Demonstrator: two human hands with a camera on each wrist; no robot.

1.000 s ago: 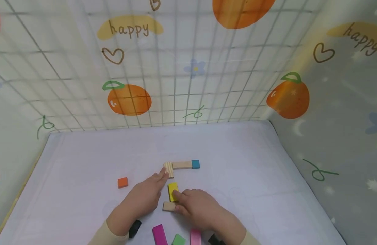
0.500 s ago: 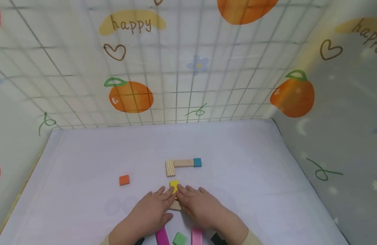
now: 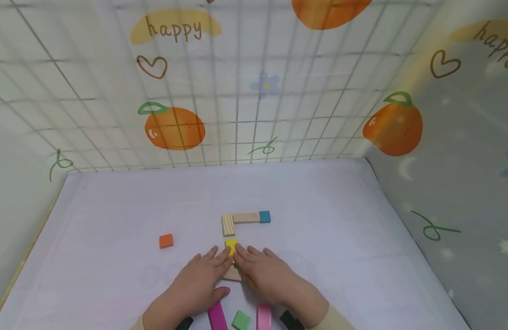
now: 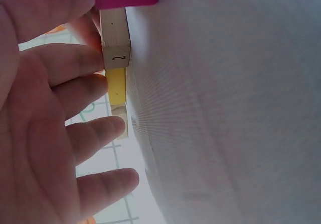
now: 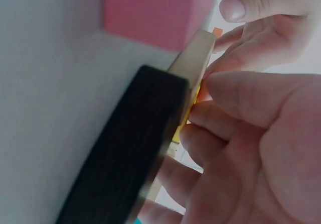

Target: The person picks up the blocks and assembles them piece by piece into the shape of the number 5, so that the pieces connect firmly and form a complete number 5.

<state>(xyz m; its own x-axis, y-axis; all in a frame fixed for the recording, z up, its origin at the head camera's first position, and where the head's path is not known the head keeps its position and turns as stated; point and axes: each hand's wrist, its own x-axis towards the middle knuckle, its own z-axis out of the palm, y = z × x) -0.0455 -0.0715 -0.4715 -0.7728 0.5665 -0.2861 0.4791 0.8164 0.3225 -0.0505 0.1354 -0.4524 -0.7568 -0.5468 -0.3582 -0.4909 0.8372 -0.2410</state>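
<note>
A smooth white cover lies over the table point(image 3: 320, 197). Behind its back edge hangs a pale cloth point(image 3: 221, 87) printed with oranges, hearts and the word "happy", grid lines showing across it; a greyer, matching cloth point(image 3: 464, 137) runs along the right edge.

I count ten blocks. Three are bare wood: a striped one point(image 3: 228, 225) and a slim one point(image 3: 246, 218), touching at a corner nearer the back edge, and a plain one point(image 3: 231, 275) close to my hands. There is one blue block point(image 3: 265, 217), touching the slim one's right end; one orange block point(image 3: 166, 241), off toward the left edge; and one yellow block point(image 3: 231, 243), about midway between the side edges, just short of the striped one. Nearest me lie one magenta point(image 3: 217, 316), one green point(image 3: 241, 320), one pink point(image 3: 264, 317) and one black point(image 3: 291, 320). I cannot tell what the dark thing point(image 3: 184, 323) by my left wrist is.

My left hand point(image 3: 202, 279) is spread, thumb held away, fingertips at the yellow block's left side. My right hand point(image 3: 266, 277) is spread too, its fingers along the right side.
</note>
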